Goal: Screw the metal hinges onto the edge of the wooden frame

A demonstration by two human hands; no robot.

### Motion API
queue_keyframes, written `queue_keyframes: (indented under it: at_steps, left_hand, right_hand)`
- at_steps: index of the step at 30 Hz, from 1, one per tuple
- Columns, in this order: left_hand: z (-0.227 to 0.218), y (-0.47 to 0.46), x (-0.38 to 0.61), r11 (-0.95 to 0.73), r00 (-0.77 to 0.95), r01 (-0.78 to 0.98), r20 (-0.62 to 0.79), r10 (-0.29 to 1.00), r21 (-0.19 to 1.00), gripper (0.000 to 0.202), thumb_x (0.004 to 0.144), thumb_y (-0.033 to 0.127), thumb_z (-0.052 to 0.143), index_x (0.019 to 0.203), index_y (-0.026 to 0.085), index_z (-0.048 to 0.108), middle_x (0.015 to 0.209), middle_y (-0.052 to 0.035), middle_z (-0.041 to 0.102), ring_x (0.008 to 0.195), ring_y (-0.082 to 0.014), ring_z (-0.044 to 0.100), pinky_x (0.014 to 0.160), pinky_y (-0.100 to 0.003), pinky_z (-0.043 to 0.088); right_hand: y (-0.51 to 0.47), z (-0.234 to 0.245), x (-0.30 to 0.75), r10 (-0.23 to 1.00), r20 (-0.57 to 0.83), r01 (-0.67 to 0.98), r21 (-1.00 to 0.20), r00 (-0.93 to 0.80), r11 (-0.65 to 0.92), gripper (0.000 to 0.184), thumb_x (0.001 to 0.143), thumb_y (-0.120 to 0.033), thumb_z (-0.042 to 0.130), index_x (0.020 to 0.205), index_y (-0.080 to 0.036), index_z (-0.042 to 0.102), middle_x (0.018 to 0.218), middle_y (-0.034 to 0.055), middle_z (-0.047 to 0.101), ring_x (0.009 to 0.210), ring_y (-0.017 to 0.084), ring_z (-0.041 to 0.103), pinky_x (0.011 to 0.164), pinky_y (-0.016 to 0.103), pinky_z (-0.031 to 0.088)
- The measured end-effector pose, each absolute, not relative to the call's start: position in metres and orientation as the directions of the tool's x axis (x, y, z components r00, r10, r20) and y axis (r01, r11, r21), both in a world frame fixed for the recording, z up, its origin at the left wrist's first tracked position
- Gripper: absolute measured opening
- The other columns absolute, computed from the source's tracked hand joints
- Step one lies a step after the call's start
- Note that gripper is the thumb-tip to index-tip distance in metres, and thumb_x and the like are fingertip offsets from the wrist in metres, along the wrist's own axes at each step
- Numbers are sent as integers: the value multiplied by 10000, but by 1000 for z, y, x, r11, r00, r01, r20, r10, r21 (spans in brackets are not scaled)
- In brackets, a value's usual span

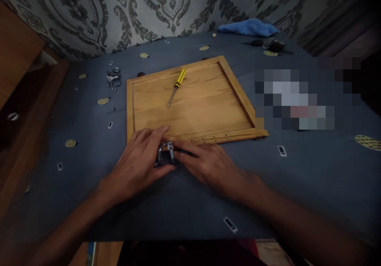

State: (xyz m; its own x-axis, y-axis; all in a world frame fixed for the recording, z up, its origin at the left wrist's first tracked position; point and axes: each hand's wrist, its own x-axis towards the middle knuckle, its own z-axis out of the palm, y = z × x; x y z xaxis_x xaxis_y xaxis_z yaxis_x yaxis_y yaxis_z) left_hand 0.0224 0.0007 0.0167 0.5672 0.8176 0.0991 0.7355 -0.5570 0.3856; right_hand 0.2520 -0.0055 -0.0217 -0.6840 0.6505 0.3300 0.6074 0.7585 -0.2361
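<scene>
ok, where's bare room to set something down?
Board, right of the screwdriver; cloth between its near edge and the left hand and right hand. Crowded: around the metal piece between them, and by loose metal parts left of board.

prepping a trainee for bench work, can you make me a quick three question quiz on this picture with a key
1. True or false: the screwdriver lies on the panel.

2. What is between the left hand and the right hand?
A) a cup
B) a metal fitting
C) a brush

3. Fill in the colour: the bunched cloth near the wall is ____.

Key: 1. True. 2. B. 3. Blue.
</scene>
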Motion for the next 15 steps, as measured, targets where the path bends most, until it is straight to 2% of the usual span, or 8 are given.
queue_keyframes:
  at_steps: [5,15]
  left_hand:
    - [10,-1,28,-536,521,768,147,841,350,798,878,319,824,1524,261,359,1223,-98,700,1139,-327,672,1001,-511,548]
    - [9,-2,29,-516,501,794,134,855,322,791,876,346,825,1513,265,363,1204,-84,706,1105,-320,677,972,-486,548]
  right_hand:
    - [-6,-22,253,655,338,605,-253,-676,755,186,979,-111,653,1092,-189,778,1337,86,772,760,178,783,585,295,564]
    - [-6,-23,253,650,338,594,-266,-680,760,236,1003,-102,593,1127,-188,774,1341,109,764,804,189,795,622,302,595]
